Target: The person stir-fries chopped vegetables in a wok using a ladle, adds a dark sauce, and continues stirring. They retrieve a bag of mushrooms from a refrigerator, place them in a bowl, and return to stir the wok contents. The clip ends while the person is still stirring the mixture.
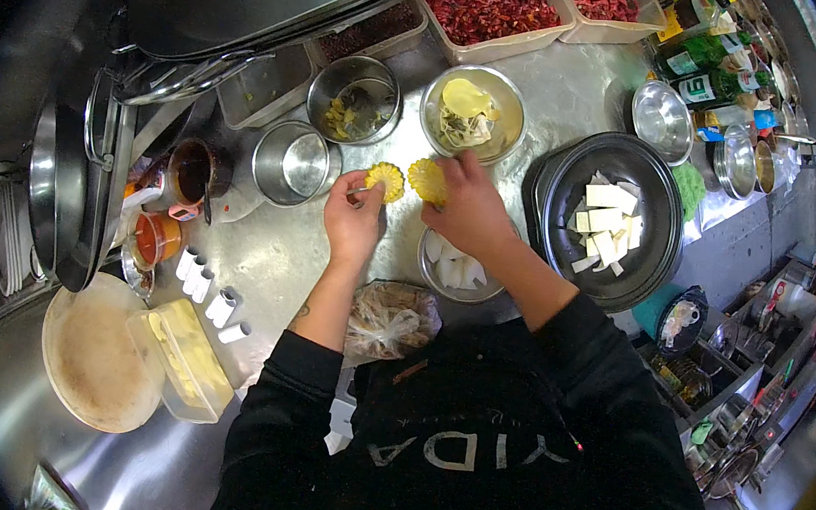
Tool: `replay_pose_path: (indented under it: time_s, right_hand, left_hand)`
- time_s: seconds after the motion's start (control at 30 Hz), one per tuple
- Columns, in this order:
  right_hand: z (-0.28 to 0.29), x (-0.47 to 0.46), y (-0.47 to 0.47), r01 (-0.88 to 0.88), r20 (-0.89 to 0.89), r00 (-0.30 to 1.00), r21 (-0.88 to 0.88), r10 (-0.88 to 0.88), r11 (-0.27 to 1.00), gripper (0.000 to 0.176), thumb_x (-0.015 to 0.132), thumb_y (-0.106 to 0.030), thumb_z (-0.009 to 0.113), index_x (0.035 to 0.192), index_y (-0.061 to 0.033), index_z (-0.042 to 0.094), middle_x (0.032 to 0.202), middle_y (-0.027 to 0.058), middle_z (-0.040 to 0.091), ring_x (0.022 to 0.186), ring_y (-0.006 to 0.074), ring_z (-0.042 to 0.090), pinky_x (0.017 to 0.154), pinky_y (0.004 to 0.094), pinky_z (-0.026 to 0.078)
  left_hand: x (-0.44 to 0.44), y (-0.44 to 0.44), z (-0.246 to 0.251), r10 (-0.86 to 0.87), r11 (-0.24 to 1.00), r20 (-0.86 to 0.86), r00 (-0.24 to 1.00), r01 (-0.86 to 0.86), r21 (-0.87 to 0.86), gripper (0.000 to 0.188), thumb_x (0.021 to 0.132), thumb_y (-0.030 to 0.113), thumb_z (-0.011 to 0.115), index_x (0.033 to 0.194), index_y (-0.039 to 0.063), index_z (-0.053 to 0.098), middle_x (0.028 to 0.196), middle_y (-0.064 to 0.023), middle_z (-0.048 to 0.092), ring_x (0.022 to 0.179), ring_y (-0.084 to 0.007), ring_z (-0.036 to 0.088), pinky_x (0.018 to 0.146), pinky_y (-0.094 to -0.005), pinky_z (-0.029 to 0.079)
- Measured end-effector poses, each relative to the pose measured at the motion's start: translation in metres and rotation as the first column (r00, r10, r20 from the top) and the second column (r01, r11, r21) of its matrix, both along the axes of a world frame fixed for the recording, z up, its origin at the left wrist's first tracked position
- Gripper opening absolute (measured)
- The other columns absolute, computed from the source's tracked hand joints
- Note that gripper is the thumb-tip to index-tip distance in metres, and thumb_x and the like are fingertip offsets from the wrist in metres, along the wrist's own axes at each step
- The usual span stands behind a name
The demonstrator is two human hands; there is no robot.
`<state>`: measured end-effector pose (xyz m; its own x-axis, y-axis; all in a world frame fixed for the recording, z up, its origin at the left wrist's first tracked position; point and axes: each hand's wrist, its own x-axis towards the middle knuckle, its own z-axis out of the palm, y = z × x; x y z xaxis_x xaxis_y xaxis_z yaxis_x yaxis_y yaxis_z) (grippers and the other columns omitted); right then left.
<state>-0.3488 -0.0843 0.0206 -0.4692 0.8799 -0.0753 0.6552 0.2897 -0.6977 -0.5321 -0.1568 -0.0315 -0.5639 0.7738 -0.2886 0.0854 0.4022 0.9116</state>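
My left hand holds a round yellow corn slice between thumb and fingers. Beside it, my right hand grips another yellow corn piece; the two pieces are close together but apart. Just beyond my right hand is a steel bowl with pale sliced food and a yellow round piece. Under my right forearm, a smaller bowl holds white chunks. To the right, white cut blocks lie in a black pot. A tied plastic bag of brown food rests near my body.
Two steel containers stand at centre left, one with yellow-green scraps. Tubs of red chillies line the back. Several white rolls, a yellow-filled plastic box and a round board lie left. Bottles stand back right.
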Motion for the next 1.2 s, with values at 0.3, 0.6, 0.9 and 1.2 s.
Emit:
replay_pose_path:
  time_s: [0.3,0.6,0.9,1.2]
  right_hand:
    - [-0.02,-0.012,0.001,-0.192,0.25,0.96,0.277,0.122,0.941,0.045,0.08,-0.017,0.073,0.121,-0.0054,0.058,0.12,0.0146,0.058,0.113,0.0346,0.057,0.091,0.0442,0.05]
    - [0.027,0.094,-0.014,-0.07,0.167,0.983,-0.078,0.083,0.994,0.033,0.084,-0.006,0.065,0.116,0.0033,0.061,0.113,0.0226,0.062,0.104,0.0405,0.061,0.091,0.0442,0.052]
    - [-0.011,0.089,-0.068,-0.225,0.417,0.898,0.156,0.143,0.962,0.054,0.081,-0.01,0.063,0.131,0.0052,0.05,0.126,0.0221,0.054,0.115,0.039,0.053,0.102,0.0443,0.045]
    - [-0.016,0.1,-0.084,-0.183,0.285,0.943,0.006,0.174,0.983,0.062,0.082,-0.015,0.064,0.135,0.0114,0.046,0.132,0.0276,0.053,0.123,0.0428,0.052,0.108,0.0444,0.043]
  left_hand:
    - [0.007,0.003,-0.011,0.148,0.989,0.318,0.936,-0.147,-0.026,0.034,0.097,0.015,0.066,0.127,0.001,0.055,0.099,-0.0046,0.055,0.077,-0.0141,0.061,0.066,-0.0295,0.057]
    - [-0.004,0.008,-0.002,0.175,0.984,0.467,0.867,-0.144,-0.102,0.041,0.099,0.021,0.064,0.135,0.005,0.05,0.098,-0.0043,0.059,0.077,-0.0147,0.061,0.067,-0.0335,0.06]
    - [-0.002,0.007,-0.01,0.233,0.973,0.483,0.844,-0.203,-0.114,0.044,0.099,0.023,0.064,0.136,0.004,0.048,0.094,-0.0054,0.061,0.076,-0.0162,0.063,0.068,-0.0326,0.057]
    - [0.034,-0.08,-0.007,-0.729,0.661,-0.04,0.683,0.688,-0.299,0.012,0.094,0.011,0.067,0.101,0.002,0.065,0.088,-0.0049,0.068,0.078,-0.0156,0.066,0.064,-0.0291,0.055]
